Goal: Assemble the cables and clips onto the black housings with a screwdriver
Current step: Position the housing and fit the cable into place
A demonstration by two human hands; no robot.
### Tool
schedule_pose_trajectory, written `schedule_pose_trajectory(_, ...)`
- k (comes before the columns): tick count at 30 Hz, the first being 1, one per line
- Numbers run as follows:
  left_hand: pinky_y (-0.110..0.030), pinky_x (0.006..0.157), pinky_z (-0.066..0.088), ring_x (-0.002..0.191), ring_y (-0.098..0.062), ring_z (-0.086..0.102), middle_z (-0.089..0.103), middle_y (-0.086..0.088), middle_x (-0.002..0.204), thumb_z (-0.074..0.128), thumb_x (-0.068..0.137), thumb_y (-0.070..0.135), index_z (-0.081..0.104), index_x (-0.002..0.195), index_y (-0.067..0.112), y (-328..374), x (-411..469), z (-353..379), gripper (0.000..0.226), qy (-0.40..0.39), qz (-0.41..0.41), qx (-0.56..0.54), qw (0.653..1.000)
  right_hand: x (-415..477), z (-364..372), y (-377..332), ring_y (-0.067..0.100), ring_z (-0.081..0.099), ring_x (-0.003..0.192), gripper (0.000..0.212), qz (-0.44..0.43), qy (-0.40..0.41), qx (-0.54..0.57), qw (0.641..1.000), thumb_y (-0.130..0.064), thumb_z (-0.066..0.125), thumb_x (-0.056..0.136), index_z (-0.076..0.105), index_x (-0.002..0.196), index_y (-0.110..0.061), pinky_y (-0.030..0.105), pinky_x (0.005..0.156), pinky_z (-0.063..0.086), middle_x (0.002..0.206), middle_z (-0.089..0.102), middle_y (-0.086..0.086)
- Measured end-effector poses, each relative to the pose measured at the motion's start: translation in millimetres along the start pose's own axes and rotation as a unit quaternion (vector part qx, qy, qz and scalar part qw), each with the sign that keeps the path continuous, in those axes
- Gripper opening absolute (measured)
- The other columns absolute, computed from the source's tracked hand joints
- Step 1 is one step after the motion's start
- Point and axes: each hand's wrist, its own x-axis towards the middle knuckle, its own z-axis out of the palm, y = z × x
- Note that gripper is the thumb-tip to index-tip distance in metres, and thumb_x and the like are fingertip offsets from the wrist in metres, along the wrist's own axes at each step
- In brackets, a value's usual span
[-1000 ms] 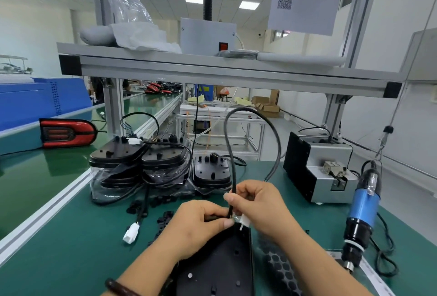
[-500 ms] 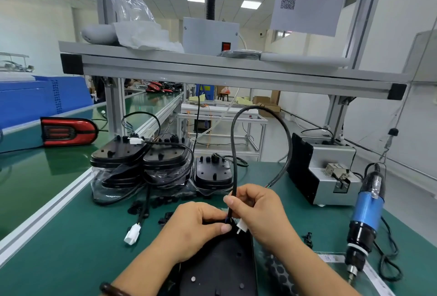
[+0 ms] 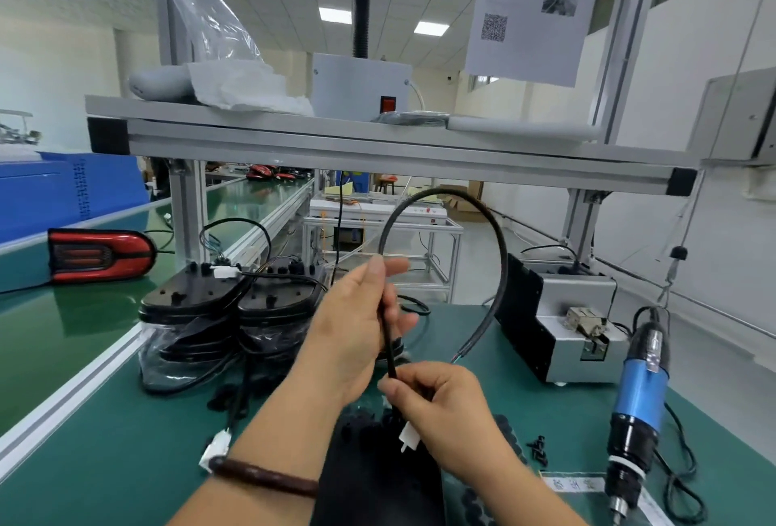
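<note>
Your right hand (image 3: 441,412) pinches the black cable (image 3: 389,345) just above its white connector (image 3: 409,437), over the black housing (image 3: 378,479), which is half covered by your forearms and cut off at the bottom edge. Left hand (image 3: 357,328): thumb lies over the cable, fingers blurred, so I cannot tell its grip. Screwdriver (image 3: 638,399) well apart, right.

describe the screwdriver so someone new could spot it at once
Start at the green bench and go to its right edge, past the grey metal box. The screwdriver is upright there, bit down: the only tool with a bright blue barrel.
</note>
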Motion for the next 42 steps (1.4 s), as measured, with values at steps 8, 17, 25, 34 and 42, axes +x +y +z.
schedule_pose_trajectory(8, -0.018, 0.045, 0.028, 0.047, -0.005, 0.023, 0.027, 0.009, 0.055, 0.042, 0.091, 0.044, 0.053, 0.081, 0.016, -26.7, -3.4, 1.1, 0.031, 0.014, 0.038, -0.017, 0.999, 0.5, 2.0, 0.8, 0.006, 0.033, 0.055, 0.028, 0.005, -0.007, -0.035, 0.999, -0.010, 0.067, 0.085, 0.054, 0.060, -0.003, 0.022, 0.055, 0.030, 0.055, 0.039, -0.004)
schedule_pose_trajectory(17, -0.027, 0.089, 0.052, 0.099, -0.006, 0.065, 0.073, 0.008, 0.100, 0.059, 0.094, 0.018, 0.072, 0.095, 0.032, -21.5, -13.1, -62.8, 0.019, -0.125, -0.124, 0.330, 0.928, 1.9, -8.0, -0.4, 0.010, 0.039, 0.055, 0.031, 0.079, 0.023, 0.138, 0.987, -0.016, 0.070, 0.086, 0.064, 0.056, -0.017, 0.018, 0.054, 0.035, 0.055, 0.048, -0.002)
schedule_pose_trajectory(25, -0.016, 0.089, 0.045, 0.098, 0.000, 0.066, 0.074, 0.014, 0.096, 0.077, 0.079, 0.017, 0.077, 0.090, 0.032, -39.6, -23.9, -69.4, 0.019, -0.199, -0.154, 0.345, 0.904, -1.0, -14.9, 1.5, 0.009, 0.051, 0.056, 0.019, 0.077, -0.008, 0.120, 0.990, -0.014, 0.068, 0.088, 0.067, 0.069, -0.014, 0.019, 0.058, 0.044, 0.057, 0.057, -0.002)
schedule_pose_trajectory(34, -0.025, 0.079, 0.049, 0.078, -0.009, 0.060, 0.074, -0.009, 0.086, 0.081, 0.072, 0.020, 0.079, 0.082, 0.026, -42.8, -26.1, -62.3, 0.012, -0.193, -0.119, 0.307, 0.924, -6.3, -11.9, 0.1, 0.009, 0.050, 0.052, 0.020, 0.050, 0.014, 0.116, 0.992, -0.008, 0.067, 0.088, 0.064, 0.070, 0.001, 0.019, 0.053, 0.043, 0.054, 0.056, 0.000)
schedule_pose_trajectory(42, -0.010, 0.060, 0.042, 0.059, 0.001, 0.055, 0.064, 0.010, 0.061, 0.079, 0.073, 0.003, 0.071, 0.069, 0.019, -42.6, -26.7, -59.4, 0.018, -0.177, -0.124, 0.293, 0.931, -9.6, -11.6, -0.9, 0.006, 0.051, 0.056, 0.022, 0.037, -0.003, 0.085, 0.996, -0.004, 0.068, 0.086, 0.068, 0.068, -0.017, 0.019, 0.057, 0.044, 0.056, 0.059, -0.006)
